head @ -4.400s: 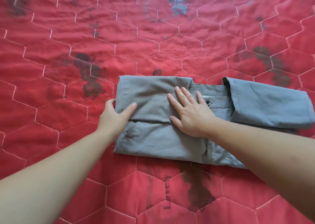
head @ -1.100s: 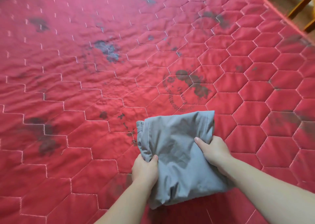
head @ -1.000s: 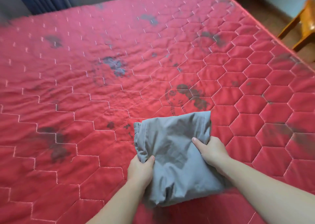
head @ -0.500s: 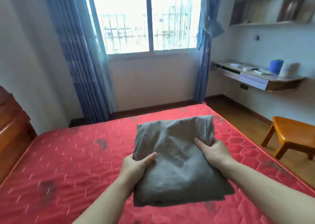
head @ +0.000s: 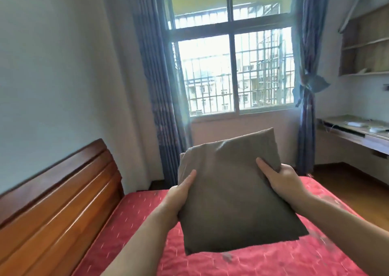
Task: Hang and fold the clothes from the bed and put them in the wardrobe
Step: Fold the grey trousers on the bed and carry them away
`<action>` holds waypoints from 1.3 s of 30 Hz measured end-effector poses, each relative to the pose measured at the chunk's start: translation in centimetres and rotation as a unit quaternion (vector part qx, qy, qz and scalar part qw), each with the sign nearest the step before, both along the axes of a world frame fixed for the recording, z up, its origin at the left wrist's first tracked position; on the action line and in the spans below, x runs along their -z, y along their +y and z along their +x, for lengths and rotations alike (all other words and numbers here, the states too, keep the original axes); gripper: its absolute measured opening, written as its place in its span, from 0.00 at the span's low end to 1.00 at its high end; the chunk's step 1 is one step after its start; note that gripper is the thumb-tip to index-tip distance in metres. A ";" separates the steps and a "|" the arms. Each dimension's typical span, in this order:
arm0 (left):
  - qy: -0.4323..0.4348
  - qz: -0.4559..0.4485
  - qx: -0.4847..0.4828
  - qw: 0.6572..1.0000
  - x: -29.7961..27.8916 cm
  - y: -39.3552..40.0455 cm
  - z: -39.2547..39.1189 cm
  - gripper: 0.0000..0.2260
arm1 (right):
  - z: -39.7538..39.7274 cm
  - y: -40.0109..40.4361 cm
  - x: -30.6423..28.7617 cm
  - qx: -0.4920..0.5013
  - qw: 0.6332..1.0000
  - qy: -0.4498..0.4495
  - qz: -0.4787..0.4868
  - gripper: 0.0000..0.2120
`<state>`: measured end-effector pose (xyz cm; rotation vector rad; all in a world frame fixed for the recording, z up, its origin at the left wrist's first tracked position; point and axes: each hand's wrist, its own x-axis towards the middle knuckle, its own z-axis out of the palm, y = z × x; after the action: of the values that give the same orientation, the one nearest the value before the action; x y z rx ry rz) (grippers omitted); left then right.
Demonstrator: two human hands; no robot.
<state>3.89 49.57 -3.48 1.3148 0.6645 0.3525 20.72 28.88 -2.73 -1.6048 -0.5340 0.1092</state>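
Lifting clear of the red quilted bed (head: 263, 261), the folded grey-brown garment (head: 231, 193) now rides gripped between left hand (head: 179, 193) and right hand (head: 282, 181), thumbs clamped on top — wardrobe next, likely.

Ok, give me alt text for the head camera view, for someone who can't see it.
Two hands, left and right, hold a folded grey garment up over a red bed. Behind it are a barred window with blue curtains and a wooden headboard at left.
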 end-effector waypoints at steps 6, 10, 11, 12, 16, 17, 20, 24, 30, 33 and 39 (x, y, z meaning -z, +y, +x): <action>-0.038 -0.045 -0.111 0.992 2.0 -5.2 -1.9 0.35 | 1.9 0.5 2.6 -0.092 0.994 0.053 0.036 0.29; -0.052 -0.069 -0.222 0.971 4.4 -8.8 -5.9 0.32 | 0.1 1.3 4.6 -0.185 0.975 0.114 0.043 0.29; -0.058 -0.063 -0.250 0.964 4.6 -9.6 -7.5 0.32 | -1.2 1.6 4.8 -0.210 0.968 0.130 0.038 0.29; -0.062 -0.050 -0.276 0.958 4.6 -10.3 -9.4 0.32 | -2.6 2.1 5.0 -0.240 0.959 0.143 0.035 0.28; -0.082 -0.011 -0.380 0.921 3.4 -13.1 -17.8 0.32 | -9.8 3.6 4.6 -0.350 0.920 0.176 0.022 0.25; -0.082 0.001 -0.406 0.910 3.0 -14.3 -20.1 0.32 | -11.9 3.8 4.3 -0.376 0.909 0.176 0.014 0.25; -0.065 0.028 -0.500 0.863 2.2 -18.6 -27.3 0.30 | -18.8 3.5 3.3 -0.442 0.882 0.163 -0.017 0.26; -0.023 0.084 -0.623 0.777 1.3 -26.6 -36.8 0.19 | -28.8 0.6 2.1 -0.516 0.849 0.110 -0.040 0.27; 0.028 0.078 -0.746 0.661 -0.2 -41.4 -49.2 0.24 | -44.3 -6.7 0.2 -0.648 0.754 0.069 -0.077 0.29; 0.048 0.091 -0.803 0.587 -0.9 -48.2 -53.3 0.26 | -50.8 -10.3 -0.8 -0.711 0.696 0.054 -0.083 0.32; 0.066 0.105 -0.884 0.452 -2.7 -57.7 -58.1 0.35 | -60.8 -15.2 -2.2 -0.787 0.613 0.044 -0.057 0.30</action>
<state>-54.18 -8.17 -0.79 0.2649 2.0479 2.0825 -40.13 13.67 -0.58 -0.7421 -1.7501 1.5508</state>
